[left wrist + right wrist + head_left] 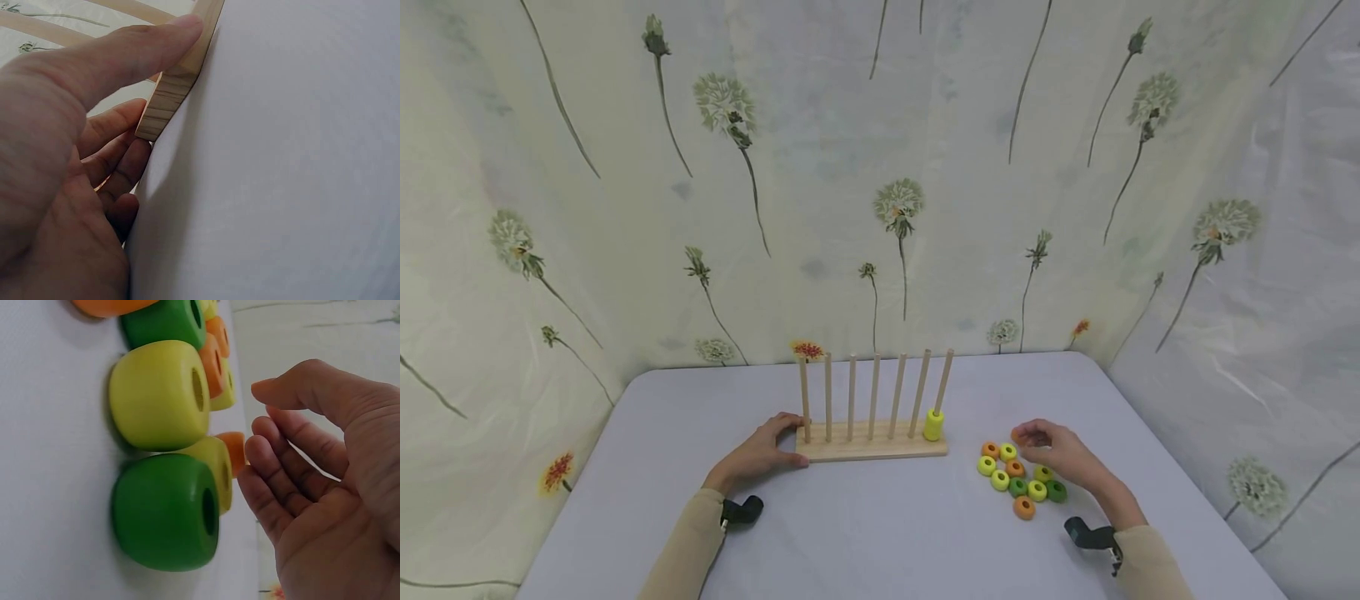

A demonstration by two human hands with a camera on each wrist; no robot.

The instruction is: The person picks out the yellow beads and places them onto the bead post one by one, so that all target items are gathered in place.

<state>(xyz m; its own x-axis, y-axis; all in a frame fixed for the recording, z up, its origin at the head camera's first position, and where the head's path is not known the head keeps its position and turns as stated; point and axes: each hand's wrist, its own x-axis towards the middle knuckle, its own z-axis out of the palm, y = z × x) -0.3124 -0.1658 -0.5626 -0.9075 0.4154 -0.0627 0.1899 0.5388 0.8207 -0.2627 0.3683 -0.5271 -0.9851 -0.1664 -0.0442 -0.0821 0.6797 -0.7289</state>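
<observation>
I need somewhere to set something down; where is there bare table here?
The widest bare patch of table lies in front of the peg rack, between the two hands' forearms. Another lies left of the left hand; a narrow strip parts rack from beads. It's crowded where the beads cluster by the right hand.

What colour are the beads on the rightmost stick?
Yellow. The beads on that stick show best in the head view.

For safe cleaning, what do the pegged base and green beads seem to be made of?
Pegged base: light wood, seemingly unpainted; grain lines show on its cut end.
Green beads: smooth, satin, evenly coloured surface; perhaps painted wood, but plastic is possible, since no grain shows.
</observation>
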